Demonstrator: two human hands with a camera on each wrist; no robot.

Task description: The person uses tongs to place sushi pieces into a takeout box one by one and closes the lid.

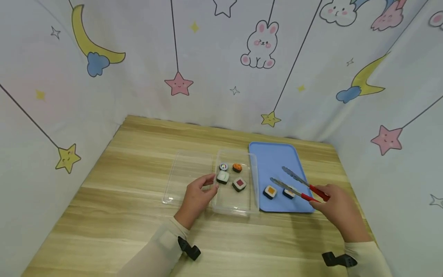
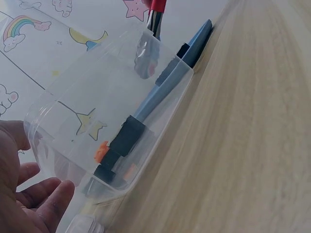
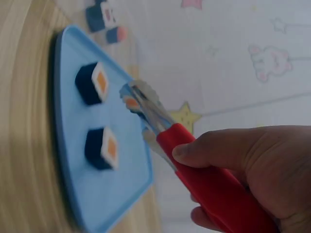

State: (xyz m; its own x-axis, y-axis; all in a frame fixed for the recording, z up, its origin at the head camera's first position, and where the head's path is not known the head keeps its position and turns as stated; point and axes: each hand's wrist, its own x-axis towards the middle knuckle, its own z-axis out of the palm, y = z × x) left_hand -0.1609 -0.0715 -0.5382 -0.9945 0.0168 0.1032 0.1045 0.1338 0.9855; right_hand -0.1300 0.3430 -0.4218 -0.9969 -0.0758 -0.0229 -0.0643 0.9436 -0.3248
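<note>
My right hand (image 1: 340,209) grips red-handled metal tongs (image 1: 294,184), their arms spread over the blue tray (image 1: 277,157). Two toy sushi pieces lie on that tray: one with an orange centre (image 1: 270,192), the other sushi piece (image 1: 288,192) partly hidden by the tongs. No sushi sits between the tong tips. At the left wall of a clear plastic box (image 1: 254,184), my left hand (image 1: 197,196) rests its loosely bent fingers (image 2: 56,204) against the outside. Several sushi pieces stand in the box, among them a red-centred one (image 1: 239,184), a white-topped one (image 1: 223,177) and an orange-topped one (image 1: 237,167).
A clear lid (image 1: 188,169) lies flat to the left of the box. The box's right wall adjoins the tray's left edge. All stand on a wood-grain table (image 1: 114,200), with a printed curtain (image 1: 214,50) behind and at both sides.
</note>
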